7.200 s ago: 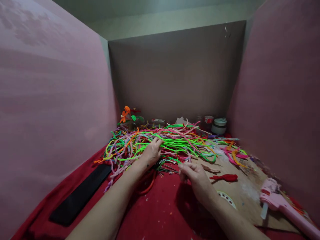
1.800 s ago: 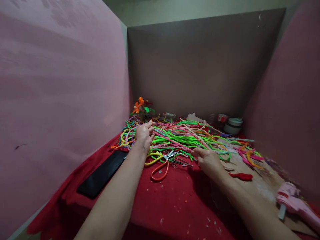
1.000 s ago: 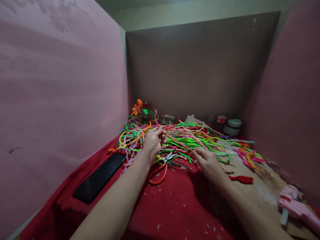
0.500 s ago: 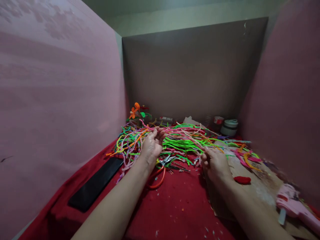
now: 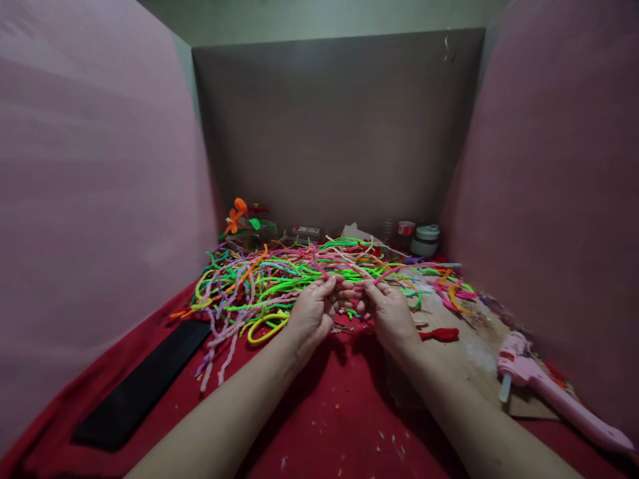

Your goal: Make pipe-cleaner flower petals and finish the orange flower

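- Fingers (image 5: 330,286) of the left hand (image 5: 309,316) are bent in, thumb and fingertips pinching at a pink fuzzy strand (image 5: 387,273) that rises from them toward the pile.
- Thumb and fingers of the right hand (image 5: 392,316) pinch pink too, with a length slanting up to the right (whether both stretches are one strand, the fingers hide).
- Both hands are close together, over the near edge of a heap of many-coloured strands (image 5: 269,279), mostly green, pink and lilac.
- Under the heap lies the tabletop's red cloth (image 5: 314,426), flecked with small scraps.
- Left of the arms lies a long black slab (image 5: 142,389); a yellow loop (image 5: 267,328) sits beside the left wrist.
- Cardboard (image 5: 486,372) on the right bears a red fuzzy piece (image 5: 442,334) and a pink glue gun (image 5: 549,389), its handle running past the edge.
- Behind stand orange flowers (image 5: 234,218) and a lidded jar (image 5: 424,241).
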A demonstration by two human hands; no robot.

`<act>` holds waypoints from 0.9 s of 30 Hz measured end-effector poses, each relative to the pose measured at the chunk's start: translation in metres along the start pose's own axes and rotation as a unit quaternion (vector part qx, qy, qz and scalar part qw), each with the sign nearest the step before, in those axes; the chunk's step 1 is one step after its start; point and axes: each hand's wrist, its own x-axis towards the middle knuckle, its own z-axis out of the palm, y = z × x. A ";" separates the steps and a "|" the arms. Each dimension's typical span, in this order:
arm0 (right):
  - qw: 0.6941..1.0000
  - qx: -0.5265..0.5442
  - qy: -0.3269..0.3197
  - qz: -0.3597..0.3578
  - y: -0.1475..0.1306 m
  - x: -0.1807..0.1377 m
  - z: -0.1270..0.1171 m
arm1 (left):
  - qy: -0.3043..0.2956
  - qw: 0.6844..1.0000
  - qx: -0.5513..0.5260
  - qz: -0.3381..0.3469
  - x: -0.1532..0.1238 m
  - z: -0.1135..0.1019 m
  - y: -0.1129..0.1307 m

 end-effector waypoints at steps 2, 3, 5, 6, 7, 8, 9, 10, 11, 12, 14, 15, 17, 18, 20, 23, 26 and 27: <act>0.997 -0.082 -0.004 -0.005 0.001 0.000 -0.002 | 0.000 1.000 0.016 0.008 -0.001 0.000 0.000; 0.991 -0.134 -0.010 -0.008 0.002 -0.001 -0.002 | -0.002 1.000 0.025 0.016 -0.002 0.000 0.000; 0.965 -0.257 -0.029 -0.035 0.003 -0.002 -0.002 | -0.008 0.998 0.048 0.027 -0.002 0.000 0.001; 0.944 -0.322 -0.041 -0.058 0.004 -0.002 -0.001 | -0.015 0.998 0.062 0.028 -0.002 0.000 0.002; 0.919 -0.382 -0.050 -0.083 0.003 -0.003 -0.001 | -0.022 0.996 0.077 0.026 -0.002 0.000 0.003; 0.894 -0.433 -0.058 -0.104 0.003 -0.004 0.000 | -0.028 0.995 0.093 0.027 -0.001 0.000 0.003; 0.870 -0.474 -0.066 -0.115 0.002 -0.005 0.001 | -0.032 0.993 0.108 0.031 -0.001 0.000 0.004; 0.852 -0.506 -0.073 -0.118 0.001 -0.006 0.002 | -0.033 0.991 0.121 0.038 -0.001 -0.001 0.004; 0.836 -0.530 -0.081 -0.116 0.000 -0.008 0.003 | -0.031 0.990 0.133 0.043 -0.002 -0.001 0.004; 0.823 -0.549 -0.091 -0.114 -0.001 -0.009 0.005 | -0.027 0.988 0.144 0.045 -0.002 -0.002 0.004; 0.801 -0.578 -0.108 -0.112 -0.004 -0.012 0.007 | -0.019 0.985 0.166 0.041 -0.003 -0.002 0.003; 0.794 -0.587 -0.114 -0.111 -0.006 -0.013 0.008 | -0.017 0.983 0.177 0.037 -0.004 -0.003 0.003; 0.782 -0.602 -0.124 -0.105 -0.008 -0.016 0.009 | -0.013 0.980 0.197 0.032 -0.005 -0.003 0.001; 0.778 -0.606 -0.131 -0.101 -0.008 -0.017 0.009 | -0.010 0.978 0.205 0.031 -0.005 -0.002 0.001; 0.785 -0.595 -0.147 -0.088 -0.007 -0.017 0.009 | -0.009 0.977 0.214 0.024 -0.006 -0.002 0.000; 0.868 -0.468 -0.166 -0.016 -0.005 -0.016 0.008 | 0.003 0.980 0.196 0.024 -0.004 -0.001 0.002; 0.964 -0.171 -0.175 0.102 -0.003 -0.014 0.005 | 0.032 0.987 0.157 0.030 -0.001 -0.002 0.008; 0.973 -0.074 -0.175 0.132 -0.003 -0.014 0.005 | 0.036 0.988 0.147 0.026 0.000 -0.003 0.010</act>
